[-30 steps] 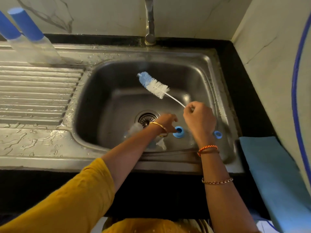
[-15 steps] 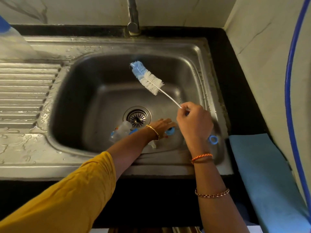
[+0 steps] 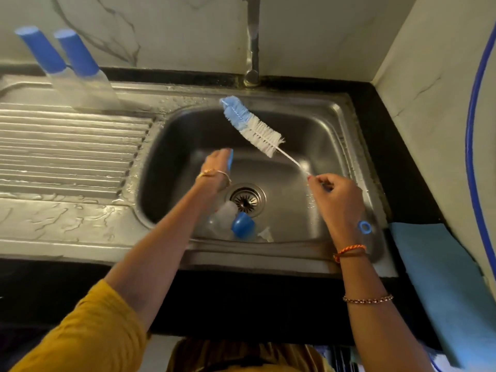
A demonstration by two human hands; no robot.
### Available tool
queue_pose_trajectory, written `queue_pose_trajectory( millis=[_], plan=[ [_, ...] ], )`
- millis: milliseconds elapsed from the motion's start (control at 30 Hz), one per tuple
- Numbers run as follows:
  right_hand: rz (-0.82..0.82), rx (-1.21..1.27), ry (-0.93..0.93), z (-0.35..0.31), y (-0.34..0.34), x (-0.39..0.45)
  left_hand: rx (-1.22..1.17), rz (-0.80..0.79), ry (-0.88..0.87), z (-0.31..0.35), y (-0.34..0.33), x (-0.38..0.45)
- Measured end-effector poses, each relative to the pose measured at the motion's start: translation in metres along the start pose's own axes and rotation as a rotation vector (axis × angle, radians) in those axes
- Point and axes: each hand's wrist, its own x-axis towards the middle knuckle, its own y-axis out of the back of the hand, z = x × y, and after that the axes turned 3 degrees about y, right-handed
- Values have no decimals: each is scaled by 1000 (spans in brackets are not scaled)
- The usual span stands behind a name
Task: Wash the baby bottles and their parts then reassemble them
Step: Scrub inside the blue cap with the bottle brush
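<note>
My right hand (image 3: pixel 335 200) grips the thin handle of a blue and white bottle brush (image 3: pixel 251 126), whose bristles point up and left over the steel sink (image 3: pixel 346 146). My left hand (image 3: pixel 216 170) is raised over the basin and holds a small blue ring part (image 3: pixel 230 160) by its edge. On the sink floor by the drain (image 3: pixel 246 197) lie a clear bottle (image 3: pixel 224 214), a blue cap (image 3: pixel 242 225) and a clear teat (image 3: pixel 265 234). Another blue ring (image 3: pixel 364 227) lies beside my right wrist.
Two capped bottles (image 3: pixel 75 71) with blue lids stand at the back of the wet ribbed drainboard (image 3: pixel 67 154). The tap (image 3: pixel 252 41) rises behind the basin. A blue cloth (image 3: pixel 440 285) lies on the black counter at right; a blue hose (image 3: pixel 472 130) runs down the wall.
My left hand has lifted from the sink floor, bringing the blue ring part up and left. The brush has stayed in my right hand. The camera view has tilted upward.
</note>
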Motion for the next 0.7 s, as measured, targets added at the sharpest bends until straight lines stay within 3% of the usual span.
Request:
queue_pose_trajectory(
  millis=[67, 133, 233, 267, 467, 700],
  plan=[
    [51, 12, 25, -5, 2, -4, -152, 83, 21, -13, 44, 0],
    [54, 38, 73, -13, 4, -9, -471, 147, 94, -23, 81, 2],
    [15, 65, 194, -22, 7, -17, -1308, 206, 289, -18, 119, 9],
    [17, 60, 254, -24, 7, -18, -1428, 213, 311, -16, 129, 11],
    [143, -33, 604, -34, -7, -17, -1305, 191, 292, -25, 142, 21],
    [360, -283, 777, -37, -19, -18, -1041, 318, 241, -28, 130, 25]
  ],
)
